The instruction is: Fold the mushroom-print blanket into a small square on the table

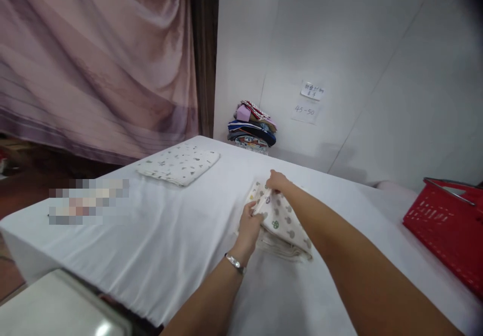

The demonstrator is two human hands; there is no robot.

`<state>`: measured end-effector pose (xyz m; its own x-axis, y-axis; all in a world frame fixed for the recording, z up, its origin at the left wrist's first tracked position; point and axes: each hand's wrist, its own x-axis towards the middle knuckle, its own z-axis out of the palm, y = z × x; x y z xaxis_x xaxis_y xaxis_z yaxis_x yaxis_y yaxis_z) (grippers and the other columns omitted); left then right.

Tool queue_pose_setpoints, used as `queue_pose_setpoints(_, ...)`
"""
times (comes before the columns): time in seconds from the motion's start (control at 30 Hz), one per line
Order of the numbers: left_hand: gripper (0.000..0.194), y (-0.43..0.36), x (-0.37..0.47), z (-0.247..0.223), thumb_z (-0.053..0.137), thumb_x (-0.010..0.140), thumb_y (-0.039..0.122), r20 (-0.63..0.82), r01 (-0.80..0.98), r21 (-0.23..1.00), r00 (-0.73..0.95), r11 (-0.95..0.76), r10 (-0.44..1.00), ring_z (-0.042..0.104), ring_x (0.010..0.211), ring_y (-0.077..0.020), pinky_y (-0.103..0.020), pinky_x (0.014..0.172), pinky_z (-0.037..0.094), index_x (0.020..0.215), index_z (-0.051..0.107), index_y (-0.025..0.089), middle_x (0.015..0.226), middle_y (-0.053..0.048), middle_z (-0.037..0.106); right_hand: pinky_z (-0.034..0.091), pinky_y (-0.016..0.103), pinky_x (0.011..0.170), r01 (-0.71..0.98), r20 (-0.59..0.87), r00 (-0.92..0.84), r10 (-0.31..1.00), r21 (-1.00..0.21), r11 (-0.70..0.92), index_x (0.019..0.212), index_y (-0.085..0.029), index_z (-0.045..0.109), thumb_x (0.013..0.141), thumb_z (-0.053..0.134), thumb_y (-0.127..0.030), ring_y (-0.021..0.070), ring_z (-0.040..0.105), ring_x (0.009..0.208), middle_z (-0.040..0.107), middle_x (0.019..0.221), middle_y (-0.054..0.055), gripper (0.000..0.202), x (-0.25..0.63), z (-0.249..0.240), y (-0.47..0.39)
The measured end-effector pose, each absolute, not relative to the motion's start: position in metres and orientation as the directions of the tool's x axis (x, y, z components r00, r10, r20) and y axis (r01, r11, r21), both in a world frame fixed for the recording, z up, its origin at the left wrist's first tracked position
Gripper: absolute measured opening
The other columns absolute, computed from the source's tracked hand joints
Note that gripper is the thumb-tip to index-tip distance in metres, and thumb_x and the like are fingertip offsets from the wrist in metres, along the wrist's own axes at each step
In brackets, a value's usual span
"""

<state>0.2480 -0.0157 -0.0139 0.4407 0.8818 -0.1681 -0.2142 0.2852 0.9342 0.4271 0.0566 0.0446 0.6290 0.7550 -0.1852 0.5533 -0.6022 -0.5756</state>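
Note:
A white cloth with small grey and green prints (285, 218) lies partly folded on the white-covered table, its near edge showing several layers. My left hand (249, 228), with a silver bracelet at the wrist, pinches the cloth's left edge between thumb and fingers. At the far corner of the same cloth, my right hand (276, 180) is closed on the fabric. Its arm passes over the cloth's right side and hides part of it. Farther left on the table rests another folded white cloth with small dark prints (179, 164), apart from both hands.
A red plastic basket (449, 230) with a metal handle stands at the table's right. Folded textiles (252, 127) are piled by the wall. Handwritten paper notes (305, 110) hang on the wall. A pinkish curtain (101, 59) hangs at left. A pale surface (56, 306) sits at lower left.

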Motion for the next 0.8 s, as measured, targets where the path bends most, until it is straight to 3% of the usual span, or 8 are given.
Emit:
queue_pose_setpoints(0.13, 0.050, -0.006, 0.242, -0.024, 0.058, 0.069, 0.013, -0.205, -0.131, 0.949, 0.433, 0.286, 0.878, 0.060, 0.076, -0.0146, -0.025, 0.066, 0.047, 0.117, 0.046, 0.018, 0.096, -0.005, 0.062, 0.054, 0.034, 0.063, 0.649, -0.228, 0.624, 0.747, -0.381, -0.659, 0.130, -0.017, 0.044, 0.071, 0.063, -0.018, 0.0251, 0.067, 0.074, 0.063, 0.105, 0.017, 0.062, 0.406, 0.024, 0.067)
queue_pose_setpoints(0.23, 0.049, -0.006, 0.234, -0.021, 0.058, 0.071, 0.016, -0.147, 0.069, 0.989, 0.423, 0.130, 0.894, 0.059, 0.071, -0.0139, -0.025, 0.065, 0.044, 0.119, 0.047, 0.019, 0.097, -0.005, 0.063, 0.054, 0.033, 0.059, 0.689, -0.247, 0.606, 0.756, -0.312, -0.654, 0.132, -0.016, 0.040, 0.073, 0.059, -0.020, 0.0233, 0.067, 0.067, 0.063, 0.108, 0.016, 0.062, 0.403, 0.023, 0.071)
queue_pose_setpoints(0.37, 0.048, -0.008, 0.214, -0.010, 0.051, 0.074, 0.016, 0.002, 0.322, 0.935, 0.414, -0.148, 0.910, 0.059, 0.073, -0.0151, -0.025, 0.066, 0.041, 0.121, 0.047, 0.025, 0.098, -0.002, 0.065, 0.052, 0.031, 0.055, 0.722, -0.252, 0.580, 0.775, -0.282, -0.632, 0.135, -0.017, 0.037, 0.075, 0.057, -0.022, 0.0209, 0.066, 0.062, 0.062, 0.110, 0.016, 0.064, 0.397, 0.026, 0.079)
queue_pose_setpoints(0.57, 0.042, -0.001, 0.199, -0.017, 0.048, 0.077, 0.021, -0.087, 0.579, 0.790, 0.433, -0.202, 0.897, 0.061, 0.091, -0.0214, -0.027, 0.072, 0.041, 0.118, 0.049, 0.020, 0.107, -0.008, 0.065, 0.051, 0.030, 0.058, 0.755, -0.240, 0.539, 0.808, -0.289, -0.589, 0.138, -0.018, 0.034, 0.073, 0.059, -0.021, 0.0215, 0.066, 0.067, 0.064, 0.103, 0.014, 0.070, 0.377, 0.014, 0.077)
queue_pose_setpoints(0.63, 0.041, 0.001, 0.199, -0.022, 0.047, 0.077, 0.022, -0.101, 0.593, 0.778, 0.443, -0.207, 0.891, 0.061, 0.094, -0.0219, -0.027, 0.074, 0.041, 0.118, 0.050, 0.020, 0.111, -0.009, 0.064, 0.050, 0.028, 0.057, 0.751, -0.227, 0.526, 0.819, -0.328, -0.573, 0.141, -0.018, 0.030, 0.075, 0.060, -0.028, 0.0201, 0.065, 0.066, 0.065, 0.101, 0.013, 0.073, 0.378, 0.010, 0.073)
queue_pose_setpoints(0.73, 0.041, 0.003, 0.199, -0.026, 0.046, 0.078, 0.024, -0.101, 0.578, 0.791, 0.447, -0.201, 0.889, 0.060, 0.096, -0.0221, -0.028, 0.075, 0.041, 0.119, 0.049, 0.020, 0.113, -0.008, 0.063, 0.049, 0.025, 0.052, 0.677, -0.158, 0.493, 0.855, -0.548, -0.492, 0.142, -0.018, 0.029, 0.081, 0.055, -0.039, 0.0160, 0.062, 0.059, 0.067, 0.091, 0.009, 0.069, 0.389, 0.003, 0.064)
queue_pose_setpoints(0.8, 0.041, 0.003, 0.199, -0.026, 0.047, 0.078, 0.024, -0.112, 0.579, 0.793, 0.443, -0.188, 0.889, 0.060, 0.096, -0.0223, -0.028, 0.076, 0.041, 0.119, 0.049, 0.020, 0.113, -0.009, 0.063, 0.049, 0.024, 0.052, 0.629, -0.077, 0.502, 0.862, -0.652, -0.424, 0.139, -0.017, 0.033, 0.087, 0.046, -0.038, 0.0134, 0.061, 0.056, 0.067, 0.085, 0.006, 0.058, 0.400, -0.002, 0.055)
